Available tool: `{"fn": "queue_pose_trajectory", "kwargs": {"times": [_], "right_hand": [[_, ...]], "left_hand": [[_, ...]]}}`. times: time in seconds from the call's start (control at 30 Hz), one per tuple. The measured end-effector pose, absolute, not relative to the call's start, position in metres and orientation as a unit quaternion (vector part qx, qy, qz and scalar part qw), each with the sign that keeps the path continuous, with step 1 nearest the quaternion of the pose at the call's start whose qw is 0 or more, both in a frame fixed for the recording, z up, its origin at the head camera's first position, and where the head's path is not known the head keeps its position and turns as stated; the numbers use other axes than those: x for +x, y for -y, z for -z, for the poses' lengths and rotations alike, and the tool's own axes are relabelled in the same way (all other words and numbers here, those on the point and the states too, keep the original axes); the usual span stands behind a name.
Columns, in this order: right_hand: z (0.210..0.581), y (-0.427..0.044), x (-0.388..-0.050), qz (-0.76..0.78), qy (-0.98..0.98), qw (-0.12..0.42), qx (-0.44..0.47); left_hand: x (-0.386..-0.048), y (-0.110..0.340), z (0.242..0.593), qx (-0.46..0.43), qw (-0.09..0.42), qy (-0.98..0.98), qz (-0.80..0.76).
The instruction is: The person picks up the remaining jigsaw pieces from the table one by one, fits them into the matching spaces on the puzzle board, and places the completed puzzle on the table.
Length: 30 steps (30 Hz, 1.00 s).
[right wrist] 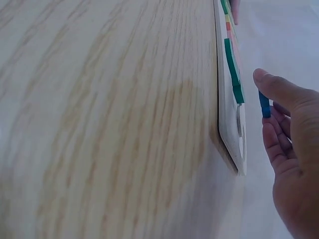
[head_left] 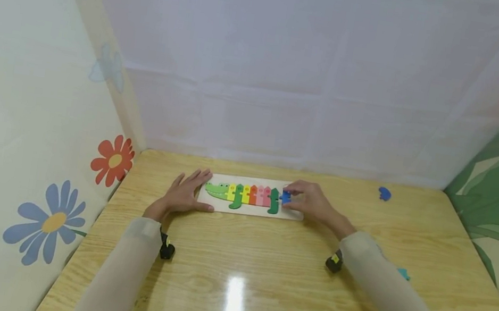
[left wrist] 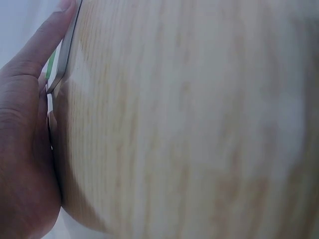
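Crocodile puzzle (head_left: 251,199), green head (head_left: 219,191), yellow-red-pink segments (head_left: 260,195), blue piece (head_left: 285,197) in fingers (right wrist: 272,139)

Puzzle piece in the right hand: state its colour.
The puzzle piece in the right hand is blue, clearest in the head view.

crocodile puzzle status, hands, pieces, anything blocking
Left hand on left end of puzzle board. Right hand pinches blue piece, clear of the board. Dark blue piece, teal piece loose to the right. No obstruction visible.
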State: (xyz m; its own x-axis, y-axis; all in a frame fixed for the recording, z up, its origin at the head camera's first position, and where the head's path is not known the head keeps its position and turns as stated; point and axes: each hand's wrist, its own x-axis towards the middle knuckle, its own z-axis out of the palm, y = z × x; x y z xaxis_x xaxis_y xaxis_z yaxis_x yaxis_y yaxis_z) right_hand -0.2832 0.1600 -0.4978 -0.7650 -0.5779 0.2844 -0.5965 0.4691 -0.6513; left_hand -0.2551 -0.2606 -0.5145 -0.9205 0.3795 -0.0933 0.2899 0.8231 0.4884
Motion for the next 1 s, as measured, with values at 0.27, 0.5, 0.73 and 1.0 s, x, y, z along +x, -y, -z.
{"fn": "queue_pose_trajectory", "kwargs": {"times": [0.27, 0.5, 0.73, 1.0], "right_hand": [[0.502, -0.158, -0.283, -0.395, 0.852, 0.007, 0.344], [0.505, -0.156, -0.285, -0.39, 0.854, 0.013, 0.343], [0.506, -0.154, -0.285, -0.388, 0.86, 0.0, 0.332], [0.51, -0.153, -0.287, -0.387, 0.86, -0.004, 0.333]], "left_hand": [[-0.254, 0.26, 0.513, 0.175, 0.093, -0.949, -0.244], [-0.254, 0.26, 0.515, 0.175, 0.091, -0.95, -0.243], [-0.255, 0.261, 0.516, 0.173, 0.095, -0.951, -0.237], [-0.255, 0.262, 0.516, 0.171, 0.094, -0.952, -0.235]]}}
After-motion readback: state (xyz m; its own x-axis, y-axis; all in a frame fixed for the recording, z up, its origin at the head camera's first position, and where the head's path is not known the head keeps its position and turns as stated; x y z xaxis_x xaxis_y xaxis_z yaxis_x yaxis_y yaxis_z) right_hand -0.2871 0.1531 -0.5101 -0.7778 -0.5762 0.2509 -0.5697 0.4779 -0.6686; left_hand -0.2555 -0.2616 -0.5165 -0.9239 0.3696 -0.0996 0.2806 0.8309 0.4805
